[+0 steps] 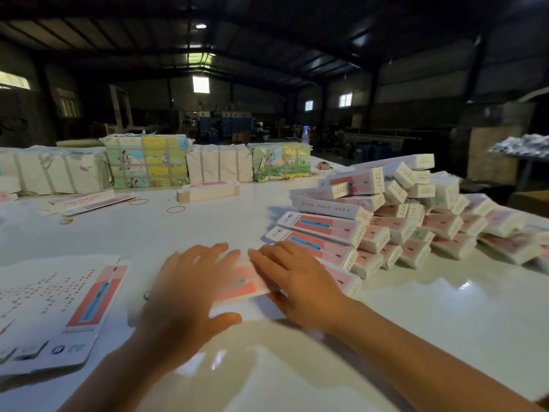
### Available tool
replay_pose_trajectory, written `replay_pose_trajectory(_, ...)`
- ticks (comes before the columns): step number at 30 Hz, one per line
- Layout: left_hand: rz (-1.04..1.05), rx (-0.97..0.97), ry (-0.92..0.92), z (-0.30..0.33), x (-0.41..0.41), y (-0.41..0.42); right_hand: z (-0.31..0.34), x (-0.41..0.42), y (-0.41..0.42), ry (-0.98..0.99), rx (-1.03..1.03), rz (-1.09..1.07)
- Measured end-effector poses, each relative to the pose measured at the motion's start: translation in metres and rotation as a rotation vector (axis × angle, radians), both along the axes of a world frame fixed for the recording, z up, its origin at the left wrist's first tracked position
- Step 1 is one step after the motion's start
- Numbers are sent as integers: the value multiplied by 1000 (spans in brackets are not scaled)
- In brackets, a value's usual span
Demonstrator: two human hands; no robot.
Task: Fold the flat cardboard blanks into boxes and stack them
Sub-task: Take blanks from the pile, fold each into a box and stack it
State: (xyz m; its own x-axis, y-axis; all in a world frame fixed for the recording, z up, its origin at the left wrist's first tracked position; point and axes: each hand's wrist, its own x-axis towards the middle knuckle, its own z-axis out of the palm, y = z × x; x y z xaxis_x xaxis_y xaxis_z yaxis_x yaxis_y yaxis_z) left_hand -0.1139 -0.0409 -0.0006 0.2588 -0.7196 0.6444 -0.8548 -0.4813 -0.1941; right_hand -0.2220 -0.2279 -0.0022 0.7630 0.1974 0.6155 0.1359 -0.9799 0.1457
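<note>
- The left hand (190,289) and right hand (294,281) lie flat, fingers straight, pressing a pink box (243,282) near the tabletop's (416,322) front edge.
- The box looks light, thin and easy to crush; hold its long edges.
- Flat blanks (59,307) sit at the left edge, the stack of boxes (386,221) at the right.
- The writing is too blurry to read.

Lying on the glossy white counter (416,322): flat blanks (53,307) at the near left, heaped folded boxes (401,221) at the right, wrapped bundles (145,160) along the far edge, loose rubber bands (176,209), a water bottle (305,134).
</note>
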Motion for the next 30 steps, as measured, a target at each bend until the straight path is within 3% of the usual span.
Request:
replay_pose_trajectory(5,-134,-108,-35,-15,1,-11,82,5,-60,-209,299,-276)
replay_pose_trajectory(9,-272,10,86,-24,0,-22,160,2,-126,-514,384,-461)
replay_pose_trajectory(15,-316,8,70,-26,5,-28,164,-6,-210,-294,329,-881)
replay_pose_trajectory(20,-302,-45,8,-31,6,-31,140,-5,-221,-106,252,-1058)
replay_pose_trajectory(24,-264,-8,85,-29,1,-27,160,-7,-194,-292,270,-916)
replay_pose_trajectory(28,-207,96,195,-29,-2,-28,170,2,-119,-479,291,-483)
replay_pose_trajectory(30,-154,130,231,-29,-2,-26,135,4,-73,-400,309,-234)
